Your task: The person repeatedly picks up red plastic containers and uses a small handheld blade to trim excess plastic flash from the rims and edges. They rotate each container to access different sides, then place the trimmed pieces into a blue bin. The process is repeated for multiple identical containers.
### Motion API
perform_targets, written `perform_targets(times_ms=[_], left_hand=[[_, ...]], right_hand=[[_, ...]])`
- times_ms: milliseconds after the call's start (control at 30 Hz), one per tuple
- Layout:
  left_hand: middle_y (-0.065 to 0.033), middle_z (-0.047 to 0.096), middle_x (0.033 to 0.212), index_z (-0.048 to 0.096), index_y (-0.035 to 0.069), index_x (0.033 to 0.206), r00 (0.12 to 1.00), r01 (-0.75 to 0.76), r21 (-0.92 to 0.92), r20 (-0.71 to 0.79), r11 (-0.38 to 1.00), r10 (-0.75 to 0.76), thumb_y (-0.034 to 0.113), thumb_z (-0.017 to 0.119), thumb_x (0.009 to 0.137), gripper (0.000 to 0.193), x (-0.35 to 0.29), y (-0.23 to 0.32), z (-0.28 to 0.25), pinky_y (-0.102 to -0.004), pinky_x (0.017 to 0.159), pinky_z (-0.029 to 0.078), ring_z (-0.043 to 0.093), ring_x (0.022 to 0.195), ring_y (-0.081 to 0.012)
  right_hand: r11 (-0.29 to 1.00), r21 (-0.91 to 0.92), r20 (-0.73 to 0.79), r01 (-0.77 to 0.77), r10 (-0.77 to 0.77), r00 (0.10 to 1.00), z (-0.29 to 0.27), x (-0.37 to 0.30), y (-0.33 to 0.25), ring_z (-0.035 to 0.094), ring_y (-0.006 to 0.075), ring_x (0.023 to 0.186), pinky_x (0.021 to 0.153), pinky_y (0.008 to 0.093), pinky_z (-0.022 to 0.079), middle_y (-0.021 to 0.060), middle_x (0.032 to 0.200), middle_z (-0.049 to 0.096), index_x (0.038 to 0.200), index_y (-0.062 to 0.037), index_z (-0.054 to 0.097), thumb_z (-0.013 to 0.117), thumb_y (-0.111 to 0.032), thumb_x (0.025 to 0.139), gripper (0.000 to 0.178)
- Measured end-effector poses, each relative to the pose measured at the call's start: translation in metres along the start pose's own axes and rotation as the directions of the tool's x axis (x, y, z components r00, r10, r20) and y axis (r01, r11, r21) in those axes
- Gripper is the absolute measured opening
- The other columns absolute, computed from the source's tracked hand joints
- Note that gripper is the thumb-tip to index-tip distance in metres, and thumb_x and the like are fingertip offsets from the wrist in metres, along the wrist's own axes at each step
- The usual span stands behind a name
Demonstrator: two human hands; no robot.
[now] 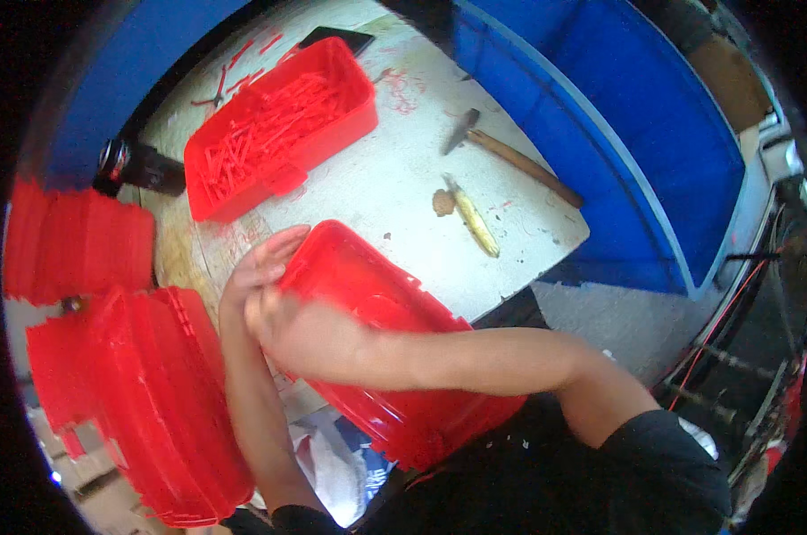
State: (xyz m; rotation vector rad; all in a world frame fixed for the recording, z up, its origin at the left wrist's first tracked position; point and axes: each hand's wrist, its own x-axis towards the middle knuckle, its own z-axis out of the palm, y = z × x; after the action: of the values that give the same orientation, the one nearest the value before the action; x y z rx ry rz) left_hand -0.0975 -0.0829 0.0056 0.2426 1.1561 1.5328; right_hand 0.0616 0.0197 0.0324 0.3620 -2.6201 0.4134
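A red plastic box [381,290] lies tilted across the near edge of the table, its hollow side facing up. My left hand [265,254] is at the box's far left corner, fingers stretched out along its outer end wall. Crossing over the box, my right forearm brings my right hand [310,334] to its left end, just below my left hand. The right hand is smeared by motion; its fingers look bent near the box's edge, and whether they grip anything is hidden.
A red bin [287,183] full of thin red plastic strips [274,125] stands on the white table [394,178]. Nearby lie a hammer [519,165], a yellow-handled knife [475,223] and a dark bottle [140,168]. Stacked red boxes [153,392] stand left; a large blue bin [600,134] stands right.
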Motion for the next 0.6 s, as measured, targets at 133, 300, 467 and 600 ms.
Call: perform_targets(times_ms=[133,300,467,600], left_hand=[[-0.0108,0.065,0.125,0.054,-0.002,0.136,0.964,0.202,0.699,-0.265,0.686,-0.014,0.008,0.063,0.094,0.045,-0.013,-0.01,-0.002,-0.0319,0.097,0.049,0.061,0.109,-0.0159],[-0.0102,0.07,0.113,0.061,-0.004,0.126,0.799,0.215,0.752,-0.502,0.623,0.331,0.004,0.06,0.094,0.033,-0.069,-0.037,-0.006,-0.0326,0.09,0.052,0.065,0.1,-0.017],[-0.0161,0.071,0.111,0.062,-0.005,0.12,0.586,0.37,0.686,-0.696,0.626,0.415,0.009,0.067,0.09,0.034,-0.122,-0.076,0.025,-0.0378,0.088,0.052,0.068,0.099,-0.0278],[-0.0202,0.067,0.116,0.063,-0.002,0.12,0.429,0.718,0.679,-0.605,0.153,0.671,0.017,0.072,0.088,0.038,-0.109,-0.04,0.095,-0.0416,0.096,0.048,0.063,0.109,-0.0369]], right_hand=[[0.858,0.509,0.302,0.07,-0.254,0.919,-0.031,-0.034,-0.005,0.074,0.033,0.083,0.064,0.0433,0.059,0.0289,0.102,0.069,0.113,0.0059,0.06,0.059,-0.015,0.084,0.036],[0.828,-0.025,-0.04,-0.56,0.559,0.828,-0.048,-0.082,0.181,0.068,0.0327,0.09,0.07,0.0468,0.057,0.0198,0.102,0.064,0.102,-0.0052,0.062,0.069,-0.03,0.084,0.031],[0.825,-0.019,0.225,-0.564,0.553,0.802,-0.047,-0.145,0.212,0.066,0.0364,0.095,0.074,0.0464,0.056,0.019,0.114,0.06,0.104,-0.0053,0.061,0.066,-0.02,0.086,0.023],[0.616,0.421,0.187,-0.665,0.659,0.729,-0.09,-0.186,0.201,0.061,0.0225,0.069,0.062,0.0373,0.05,0.0103,0.082,0.059,0.106,-0.0049,0.061,0.059,-0.014,0.095,0.015]])
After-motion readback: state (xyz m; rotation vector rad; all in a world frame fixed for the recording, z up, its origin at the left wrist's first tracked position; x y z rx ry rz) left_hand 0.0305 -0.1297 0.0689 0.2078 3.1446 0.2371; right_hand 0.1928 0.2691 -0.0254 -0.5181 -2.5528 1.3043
